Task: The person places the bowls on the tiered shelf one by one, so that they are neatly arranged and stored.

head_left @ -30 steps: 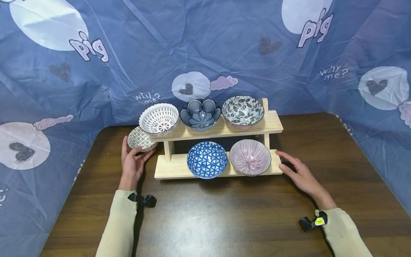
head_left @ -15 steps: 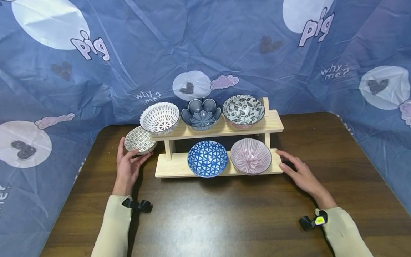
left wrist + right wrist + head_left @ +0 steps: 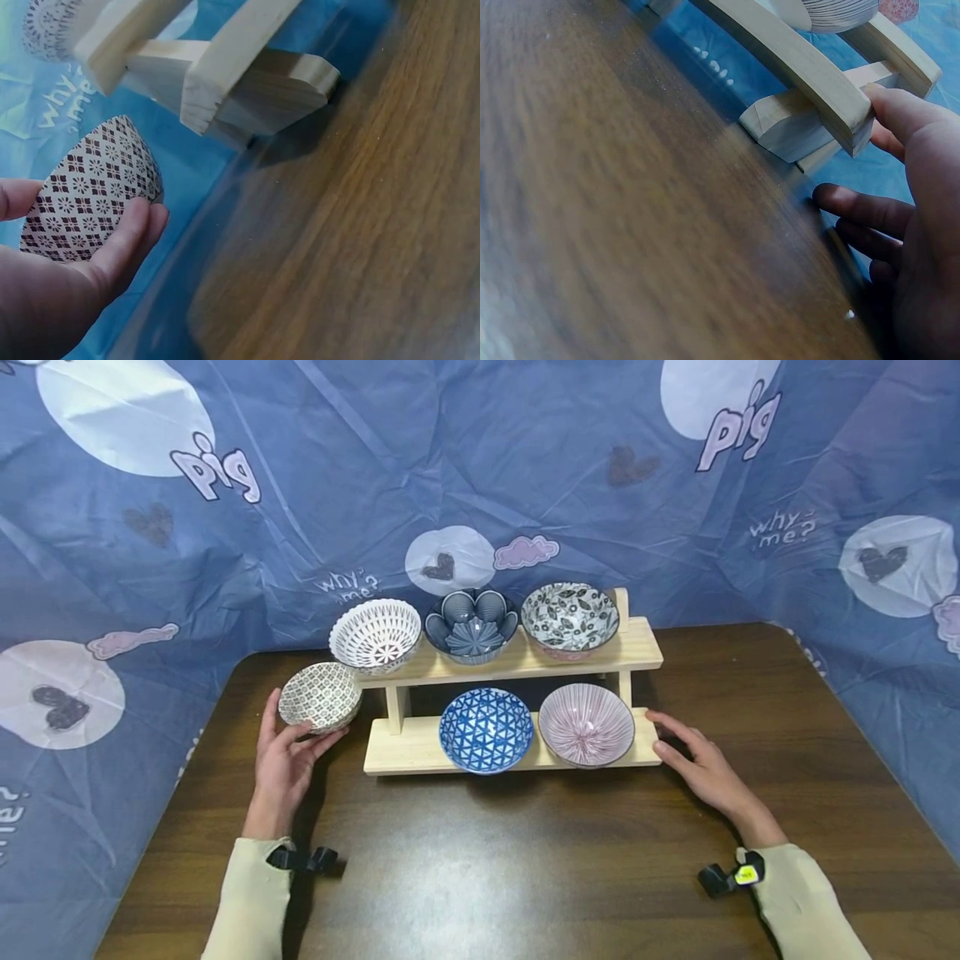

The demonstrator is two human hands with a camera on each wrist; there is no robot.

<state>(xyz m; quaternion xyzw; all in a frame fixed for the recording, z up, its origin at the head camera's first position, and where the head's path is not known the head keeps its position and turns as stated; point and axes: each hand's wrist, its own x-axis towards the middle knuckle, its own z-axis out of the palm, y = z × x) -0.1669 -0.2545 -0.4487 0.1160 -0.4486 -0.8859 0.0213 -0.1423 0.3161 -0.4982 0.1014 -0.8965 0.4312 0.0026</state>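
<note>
My left hand (image 3: 288, 760) holds a small white bowl with a dark lattice pattern (image 3: 320, 695) from below, just left of the wooden two-tier rack (image 3: 637, 652); the left wrist view shows the thumb and fingers cupping the bowl (image 3: 90, 191). My right hand (image 3: 693, 760) rests with straight fingers against the right end of the rack's lower shelf (image 3: 832, 101). On the top shelf sit a white lattice bowl (image 3: 375, 633), a dark blue petal bowl (image 3: 471, 622) and a black-and-white floral bowl (image 3: 570, 616). The lower shelf carries a blue triangle bowl (image 3: 485, 730) and a pink striped bowl (image 3: 586, 736).
The rack stands on a dark wooden table (image 3: 525, 860) with rounded corners. A blue printed sheet (image 3: 480, 468) hangs behind and drapes down both sides of the table.
My left hand has drawn the small lattice bowl leftward and toward me, out from beside the rack's left post. The right hand has stayed in place.
</note>
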